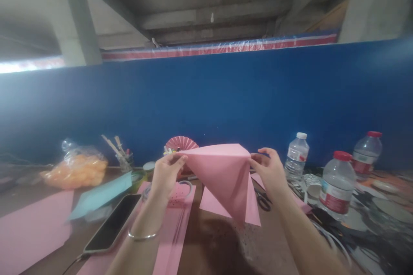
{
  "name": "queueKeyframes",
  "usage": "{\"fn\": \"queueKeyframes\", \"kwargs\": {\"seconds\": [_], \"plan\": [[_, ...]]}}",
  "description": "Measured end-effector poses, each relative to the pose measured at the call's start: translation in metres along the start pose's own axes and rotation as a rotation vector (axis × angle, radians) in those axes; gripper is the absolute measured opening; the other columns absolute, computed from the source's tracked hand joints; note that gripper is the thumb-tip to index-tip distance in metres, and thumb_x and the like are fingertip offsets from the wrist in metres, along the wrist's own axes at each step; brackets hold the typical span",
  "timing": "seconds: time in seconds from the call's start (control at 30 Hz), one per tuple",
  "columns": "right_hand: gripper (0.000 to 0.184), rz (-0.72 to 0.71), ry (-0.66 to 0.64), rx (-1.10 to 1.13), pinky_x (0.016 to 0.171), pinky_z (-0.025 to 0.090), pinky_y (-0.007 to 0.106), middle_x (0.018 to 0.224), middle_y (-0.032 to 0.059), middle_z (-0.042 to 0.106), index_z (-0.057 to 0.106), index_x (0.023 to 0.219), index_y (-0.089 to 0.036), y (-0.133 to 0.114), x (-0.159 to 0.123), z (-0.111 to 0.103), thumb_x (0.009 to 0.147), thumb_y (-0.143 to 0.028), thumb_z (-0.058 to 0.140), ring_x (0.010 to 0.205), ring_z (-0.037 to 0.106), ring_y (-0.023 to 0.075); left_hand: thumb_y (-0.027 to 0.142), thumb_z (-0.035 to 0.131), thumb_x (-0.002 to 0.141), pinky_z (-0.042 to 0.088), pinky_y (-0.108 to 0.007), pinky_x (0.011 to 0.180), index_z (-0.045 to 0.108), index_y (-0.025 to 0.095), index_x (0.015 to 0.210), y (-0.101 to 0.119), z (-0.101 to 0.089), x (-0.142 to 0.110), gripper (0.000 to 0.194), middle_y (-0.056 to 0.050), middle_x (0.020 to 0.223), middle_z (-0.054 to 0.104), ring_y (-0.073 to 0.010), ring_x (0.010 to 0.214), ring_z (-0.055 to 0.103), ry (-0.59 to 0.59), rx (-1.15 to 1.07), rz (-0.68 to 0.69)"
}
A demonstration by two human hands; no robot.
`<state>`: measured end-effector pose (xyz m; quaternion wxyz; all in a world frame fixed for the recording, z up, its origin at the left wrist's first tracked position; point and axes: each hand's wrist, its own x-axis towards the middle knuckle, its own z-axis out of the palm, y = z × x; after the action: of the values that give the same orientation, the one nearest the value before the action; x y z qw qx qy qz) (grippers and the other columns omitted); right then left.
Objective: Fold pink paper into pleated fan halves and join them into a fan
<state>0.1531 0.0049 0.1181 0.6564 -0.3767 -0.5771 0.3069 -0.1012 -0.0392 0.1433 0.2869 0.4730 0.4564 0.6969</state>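
Note:
A folded pink paper sheet [226, 174] hangs above the brown table [219, 240], its point aimed down. My left hand [166, 174] pinches its upper left corner. My right hand [269, 169] pinches its upper right corner. A thin bracelet circles my left wrist. Below the paper lie more pink sheets [176, 223] and black scissors [263, 201].
A dark phone [112, 223] with a cable lies at the left, by a light blue sheet [101, 193] and a bag of orange items [75, 169]. A pink paper fan [181, 142] and a jar of sticks [124, 161] stand at the back. Three water bottles [337, 184] stand right. A blue wall [226, 103] rises behind.

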Motion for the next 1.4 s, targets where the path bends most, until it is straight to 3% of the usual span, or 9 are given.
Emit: {"fn": "queueKeyframes", "kwargs": {"seconds": [0.07, 0.1, 0.17, 0.23, 0.33, 0.5, 0.93, 1.13, 1.4], "plan": [[0.039, -0.176, 0.18, -0.249, 0.076, 0.044, 0.039, 0.099, 0.008, 0.059, 0.048, 0.102, -0.019, -0.015, -0.007, 0.004, 0.067, -0.028, 0.063, 0.088, 0.055, 0.0216, 0.029, 0.069, 0.059, 0.041, -0.017, 0.047, 0.063, 0.013, 0.078, 0.011, 0.006, -0.01, 0.026, 0.002, 0.059, 0.058, -0.0063, 0.048, 0.048, 0.031, 0.046, 0.024], [0.033, -0.286, 0.168, -0.336, 0.079, 0.042, 0.04, 0.101, 0.0079, 0.058, 0.051, 0.099, -0.019, -0.025, -0.014, 0.007, 0.069, -0.027, 0.061, 0.091, 0.054, 0.0217, 0.03, 0.068, 0.061, 0.044, -0.019, 0.049, 0.063, 0.013, 0.081, 0.017, 0.01, -0.016, 0.027, 0.0, 0.062, 0.06, -0.0082, 0.052, 0.052, 0.022, 0.064, 0.036], [0.014, -0.451, -0.013, -0.401, 0.081, 0.042, 0.037, 0.095, 0.0053, 0.061, 0.058, 0.089, -0.021, -0.047, -0.03, 0.013, 0.075, -0.021, 0.054, 0.092, 0.054, 0.0198, 0.031, 0.065, 0.064, 0.047, -0.022, 0.054, 0.063, 0.014, 0.081, 0.031, 0.018, -0.031, 0.024, -0.001, 0.067, 0.063, -0.0112, 0.058, 0.056, -0.011, 0.142, 0.08], [0.01, -0.511, -0.169, -0.381, 0.076, 0.045, 0.032, 0.09, 0.0037, 0.063, 0.06, 0.081, -0.022, -0.067, -0.048, 0.021, 0.076, -0.018, 0.053, 0.087, 0.057, 0.0177, 0.028, 0.065, 0.065, 0.047, -0.021, 0.059, 0.065, 0.016, 0.076, 0.043, 0.025, -0.047, 0.016, -0.001, 0.069, 0.064, -0.012, 0.064, 0.058, -0.002, 0.26, 0.176], [0.014, -0.565, -0.147, -0.325, 0.071, 0.047, 0.028, 0.088, 0.0034, 0.064, 0.062, 0.084, -0.021, -0.084, -0.069, 0.032, 0.076, -0.014, 0.053, 0.082, 0.059, 0.0163, 0.023, 0.064, 0.065, 0.048, -0.019, 0.061, 0.066, 0.018, 0.071, 0.057, 0.034, -0.067, 0.007, 0.001, 0.068, 0.065, -0.0108, 0.064, 0.058, -0.021, 0.382, 0.272], [0.015, -0.508, -0.066, -0.301, 0.07, 0.048, 0.025, 0.087, 0.0003, 0.066, 0.064, 0.085, -0.023, -0.087, -0.077, 0.037, 0.075, -0.015, 0.056, 0.079, 0.06, 0.0147, 0.021, 0.063, 0.067, 0.049, -0.016, 0.062, 0.064, 0.02, 0.07, 0.062, 0.045, -0.086, 0.003, 0.002, 0.073, 0.066, -0.0094, 0.068, 0.06, -0.102, 0.29, 0.259], [0.017, -0.532, -0.011, -0.226, 0.068, 0.049, 0.022, 0.08, -0.0015, 0.067, 0.065, 0.081, -0.023, -0.093, -0.078, 0.035, 0.072, -0.01, 0.059, 0.073, 0.061, 0.0123, 0.013, 0.063, 0.067, 0.047, -0.013, 0.057, 0.064, 0.016, 0.065, 0.066, 0.053, -0.092, 0.004, 0.002, 0.065, 0.062, -0.0075, 0.063, 0.057, -0.15, 0.068, 0.207], [0.017, -0.504, -0.039, -0.196, 0.067, 0.048, 0.021, 0.08, -0.0015, 0.067, 0.065, 0.081, -0.022, -0.095, -0.077, 0.033, 0.073, -0.009, 0.058, 0.073, 0.061, 0.0112, 0.015, 0.067, 0.063, 0.047, -0.015, 0.054, 0.065, 0.014, 0.069, 0.063, 0.055, -0.093, 0.006, -0.001, 0.068, 0.063, -0.0089, 0.061, 0.058, -0.113, -0.086, 0.062], [0.011, -0.36, -0.121, -0.06, 0.062, 0.049, 0.021, 0.076, -0.0017, 0.067, 0.065, 0.078, -0.023, -0.099, -0.079, 0.032, 0.073, -0.015, 0.06, 0.07, 0.061, 0.0114, 0.012, 0.063, 0.068, 0.048, -0.014, 0.063, 0.063, 0.016, 0.072, 0.06, 0.053, -0.094, 0.006, 0.001, 0.071, 0.062, -0.007, 0.067, 0.058, -0.207, -0.199, 0.073]]}}
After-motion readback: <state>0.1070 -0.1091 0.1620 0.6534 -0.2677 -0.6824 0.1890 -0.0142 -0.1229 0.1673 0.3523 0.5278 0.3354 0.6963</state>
